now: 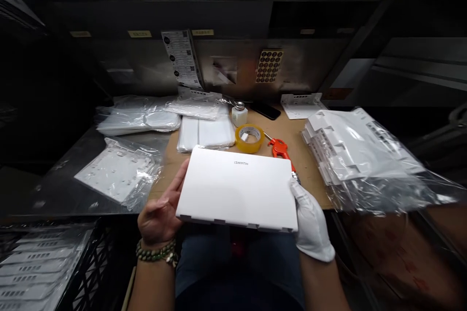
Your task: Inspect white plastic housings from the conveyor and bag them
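I hold a flat white device cover (239,187) with grey lettering near its far edge, level over the near edge of the table. My left hand (160,211), bare with a green bead bracelet on the wrist, grips its left edge, fingers underneath and thumb along the side. My right hand (310,221), in a white glove, grips its right edge. The panel hides most fingers of both hands.
A yellow tape roll (249,138), orange-handled tool (280,148), small white bottle (239,113) and black phone (265,110) lie beyond the panel. Bagged white parts are stacked at the right (353,155), left (120,172) and back (206,132). A black crate (47,267) stands lower left.
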A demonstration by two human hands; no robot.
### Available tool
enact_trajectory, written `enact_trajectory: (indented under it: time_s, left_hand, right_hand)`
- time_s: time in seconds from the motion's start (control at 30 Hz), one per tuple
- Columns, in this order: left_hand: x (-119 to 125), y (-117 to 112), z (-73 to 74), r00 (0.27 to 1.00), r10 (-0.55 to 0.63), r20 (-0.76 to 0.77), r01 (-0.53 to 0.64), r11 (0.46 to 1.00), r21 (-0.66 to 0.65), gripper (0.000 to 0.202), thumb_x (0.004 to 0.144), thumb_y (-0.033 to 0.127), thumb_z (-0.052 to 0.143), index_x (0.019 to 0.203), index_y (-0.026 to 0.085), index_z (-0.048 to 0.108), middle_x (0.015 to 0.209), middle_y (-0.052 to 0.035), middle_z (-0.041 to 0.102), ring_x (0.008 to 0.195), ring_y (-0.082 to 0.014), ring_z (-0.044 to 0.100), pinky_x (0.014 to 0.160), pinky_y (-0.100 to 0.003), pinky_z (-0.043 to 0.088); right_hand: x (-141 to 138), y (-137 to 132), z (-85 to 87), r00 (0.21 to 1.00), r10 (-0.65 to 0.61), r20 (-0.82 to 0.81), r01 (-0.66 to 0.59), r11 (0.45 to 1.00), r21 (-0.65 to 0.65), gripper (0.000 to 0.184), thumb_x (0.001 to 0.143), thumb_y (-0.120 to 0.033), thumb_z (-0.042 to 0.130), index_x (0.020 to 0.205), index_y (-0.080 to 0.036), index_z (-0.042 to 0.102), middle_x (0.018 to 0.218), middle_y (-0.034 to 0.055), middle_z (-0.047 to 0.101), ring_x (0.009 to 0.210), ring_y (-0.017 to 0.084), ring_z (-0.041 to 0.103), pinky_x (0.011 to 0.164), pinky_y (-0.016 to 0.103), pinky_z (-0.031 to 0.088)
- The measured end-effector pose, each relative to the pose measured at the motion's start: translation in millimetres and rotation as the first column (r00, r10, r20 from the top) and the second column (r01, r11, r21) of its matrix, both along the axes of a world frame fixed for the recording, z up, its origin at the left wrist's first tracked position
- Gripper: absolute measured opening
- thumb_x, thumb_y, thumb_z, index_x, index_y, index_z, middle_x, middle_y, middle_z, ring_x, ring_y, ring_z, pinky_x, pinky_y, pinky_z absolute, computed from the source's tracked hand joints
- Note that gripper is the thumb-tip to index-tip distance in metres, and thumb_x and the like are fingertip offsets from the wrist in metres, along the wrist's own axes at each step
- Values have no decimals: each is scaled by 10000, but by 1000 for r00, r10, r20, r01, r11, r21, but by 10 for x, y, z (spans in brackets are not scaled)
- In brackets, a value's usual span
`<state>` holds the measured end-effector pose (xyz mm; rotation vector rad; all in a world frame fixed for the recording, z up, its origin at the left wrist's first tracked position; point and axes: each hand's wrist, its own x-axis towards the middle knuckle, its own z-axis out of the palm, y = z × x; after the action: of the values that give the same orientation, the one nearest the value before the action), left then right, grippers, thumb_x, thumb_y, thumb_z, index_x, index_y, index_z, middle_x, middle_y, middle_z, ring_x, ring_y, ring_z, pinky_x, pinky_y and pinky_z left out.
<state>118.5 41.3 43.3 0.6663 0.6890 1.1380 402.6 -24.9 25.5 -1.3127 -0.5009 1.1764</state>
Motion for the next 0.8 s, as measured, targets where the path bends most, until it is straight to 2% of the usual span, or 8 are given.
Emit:
enact_trajectory:
  time_s: [0.1,0.2,0.3,0.43,0.5,0.57,0.67,0.8]
  left_hand:
    - [-9,48,-5,998,0,-69,-1,1000,-10,702,780,495,608,1427,222,606,1453,-138,620,1242,-373,626,1019,-528,541]
    - [-45,133,-40,957,41,-287,-48,999,-16,559,826,574,722,1231,188,728,1193,-143,753,1094,-340,694,931,-460,583]
    - [-78,190,-79,888,142,-438,-98,988,123,419,813,509,805,1061,174,768,1012,-89,779,969,-261,712,825,-319,586]
    - [-87,155,-108,867,342,-364,-227,919,324,281,817,464,824,966,234,760,910,5,755,870,-146,692,787,-175,546]
    - [-76,107,-107,864,364,-349,-228,899,374,247,833,458,811,955,253,749,928,13,749,889,-149,697,808,-183,552]
    - [-60,64,-100,861,356,-362,-192,888,418,214,863,442,782,956,254,741,971,-3,749,946,-184,706,860,-238,564]
    - [-38,30,-90,855,350,-384,-148,873,465,170,897,412,749,959,254,745,994,-22,754,1007,-217,710,958,-306,551]
    - [-26,18,-53,856,336,-394,-102,855,508,155,931,400,709,961,259,766,981,-35,769,1017,-221,713,996,-329,539]
  right_hand:
    - [43,-14,-71,999,-1,44,0,1000,11,538,898,-600,670,1245,-195,747,1157,74,784,1012,294,748,780,352,643]
    - [65,-59,-100,978,21,207,-36,997,70,501,896,-596,677,1191,-202,771,1214,70,766,1111,306,721,901,373,625]
    - [75,-86,-106,918,60,392,-145,970,193,427,920,-562,662,1160,-231,783,1196,67,773,1105,291,730,997,399,591]
    - [109,-44,-133,810,55,584,-271,918,290,332,980,-428,619,1248,-279,745,1277,52,743,1156,249,716,1038,377,572]
    - [130,-14,-155,773,35,634,-279,916,289,348,991,-377,610,1313,-288,709,1353,47,703,1249,238,670,1103,378,529]
    - [145,3,-182,756,22,654,-269,922,279,362,999,-360,597,1344,-295,687,1383,43,685,1286,227,647,1144,380,495]
    - [161,5,-237,744,14,668,-253,931,262,337,999,-369,594,1307,-289,705,1349,47,706,1235,221,680,1134,375,505]
    - [191,2,-341,714,-32,700,-226,935,272,284,978,-396,623,1214,-278,730,1206,31,768,1076,206,747,1058,340,563]
